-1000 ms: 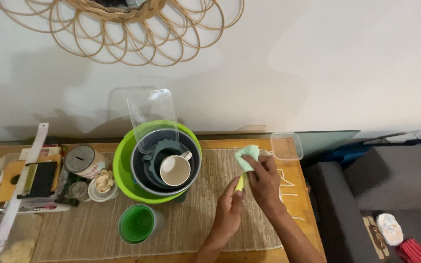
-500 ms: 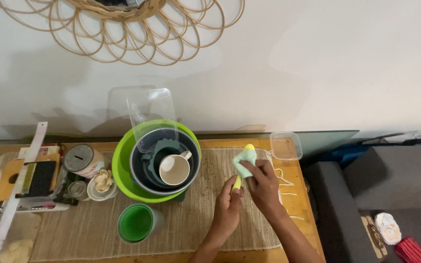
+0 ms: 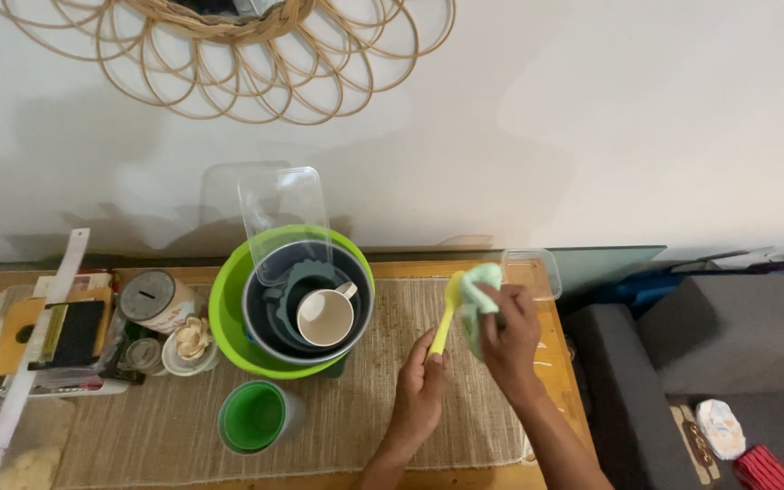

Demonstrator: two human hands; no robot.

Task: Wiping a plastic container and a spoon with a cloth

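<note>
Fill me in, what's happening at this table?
A person stands at a wooden table covered by a woven mat. The left hand holds a yellow utensil by its handle, tip pointing up and away. The right hand presses a light green cloth against the utensil's upper end. Left of the hands sits a green bowl stacked with darker bowls and a cream mug, with a green cup in front of it.
</note>
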